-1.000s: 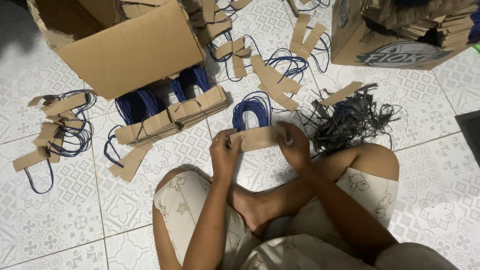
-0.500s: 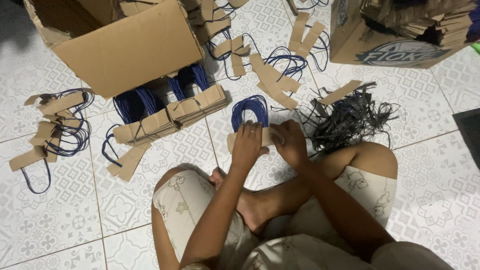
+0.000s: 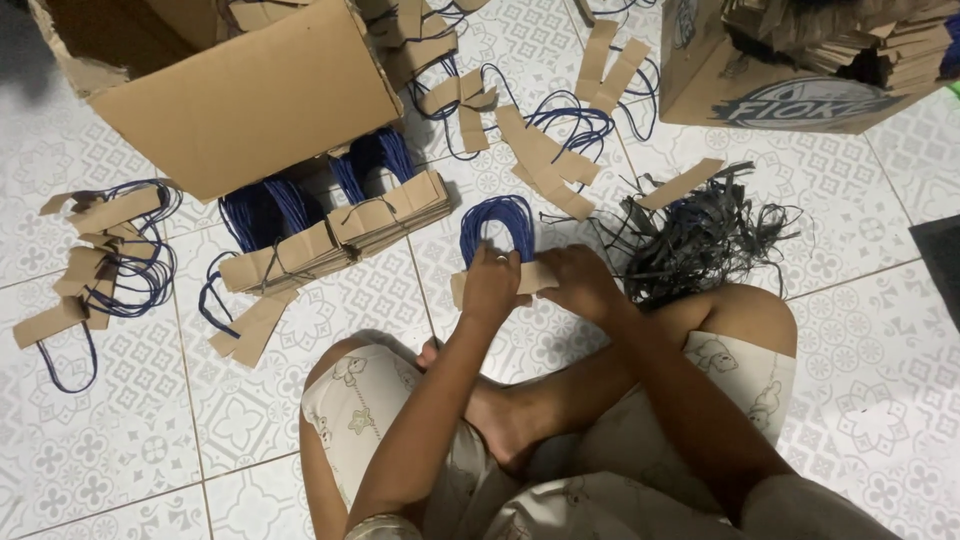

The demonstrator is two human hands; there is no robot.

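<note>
I sit cross-legged on a patterned white tile floor. My left hand and my right hand press down on a stack of brown cardboard strips with blue cord loops that fan out away from me. Both hands grip the stack side by side, low against the floor just in front of my knees.
Two bundled stacks of strips with blue cords lie to the left under an open cardboard box flap. Loose strips and cords are scattered far left and ahead. A pile of black strings lies right, a second box top right.
My hands have lowered the cardboard strip from in the air down onto the stack with blue loops, and now press on it.
</note>
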